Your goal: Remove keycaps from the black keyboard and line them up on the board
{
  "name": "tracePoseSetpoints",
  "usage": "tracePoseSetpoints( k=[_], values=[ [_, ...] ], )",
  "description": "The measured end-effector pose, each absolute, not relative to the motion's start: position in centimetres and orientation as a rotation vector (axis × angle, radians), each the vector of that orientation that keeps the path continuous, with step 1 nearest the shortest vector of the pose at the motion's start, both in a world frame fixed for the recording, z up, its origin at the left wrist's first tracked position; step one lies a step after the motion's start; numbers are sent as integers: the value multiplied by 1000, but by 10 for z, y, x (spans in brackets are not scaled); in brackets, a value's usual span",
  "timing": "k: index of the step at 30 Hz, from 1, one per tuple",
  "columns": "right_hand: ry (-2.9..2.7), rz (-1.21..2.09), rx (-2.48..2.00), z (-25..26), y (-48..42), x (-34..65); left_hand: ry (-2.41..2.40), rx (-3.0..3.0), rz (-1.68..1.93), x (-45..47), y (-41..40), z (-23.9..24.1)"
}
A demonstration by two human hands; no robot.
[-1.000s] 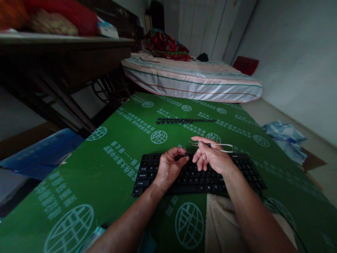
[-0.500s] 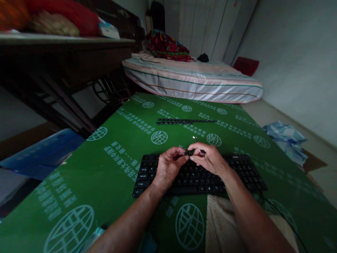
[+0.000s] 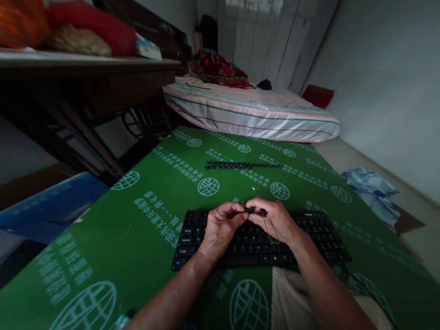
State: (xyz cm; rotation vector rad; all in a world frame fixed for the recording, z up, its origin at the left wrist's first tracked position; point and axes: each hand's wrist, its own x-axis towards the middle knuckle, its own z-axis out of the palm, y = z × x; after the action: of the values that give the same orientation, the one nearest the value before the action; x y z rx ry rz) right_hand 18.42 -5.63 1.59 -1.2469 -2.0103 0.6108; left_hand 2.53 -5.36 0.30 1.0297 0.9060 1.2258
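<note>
black keycap [image 3: 253, 210] pinched between left hand [image 3: 222, 228] and right hand [image 3: 276, 221] above keyboard [image 3: 311, 238].

This is a bedroom in a home: a low bed [image 3: 250, 117] in striped sheets carries a bunched red flowered blanket [image 3: 220, 68], with tall white wardrobe doors [image 3: 264, 36] behind. A dark wooden table [image 3: 103, 75] piled with bundles stands beside it, and a keyboard [image 3: 309, 233] lies on a green printed sheet [image 3: 154, 192].

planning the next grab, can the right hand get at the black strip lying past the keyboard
Probably yes: the black strip lies bare on the green mat beyond the keyboard, nothing standing between. But the right hand and left hand are both pinching a small dark piece.
</note>
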Motion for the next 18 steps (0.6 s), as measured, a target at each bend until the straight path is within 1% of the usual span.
tracePoseSetpoints(
  k=[4, 7, 11, 15, 18],
  values=[
    [-2004, 576, -1272, 19, -55, 187, 887, 1018, 1240, 26, -53, 4],
    [-2008, 466, -1341, 20, -41, 197, 926, 1081, 1257, 26, -53, 2],
    [-2017, 207, -1496, 14, 0, 219, 1026, 1278, 1219, 25, -53, -4],
    [-2049, 77, -1736, 1, 43, 237, 1099, 1453, 1154, 22, -54, -6],
    [-2077, 55, -1821, -9, 64, 244, 1119, 1517, 1141, 21, -54, -5]
  ],
)
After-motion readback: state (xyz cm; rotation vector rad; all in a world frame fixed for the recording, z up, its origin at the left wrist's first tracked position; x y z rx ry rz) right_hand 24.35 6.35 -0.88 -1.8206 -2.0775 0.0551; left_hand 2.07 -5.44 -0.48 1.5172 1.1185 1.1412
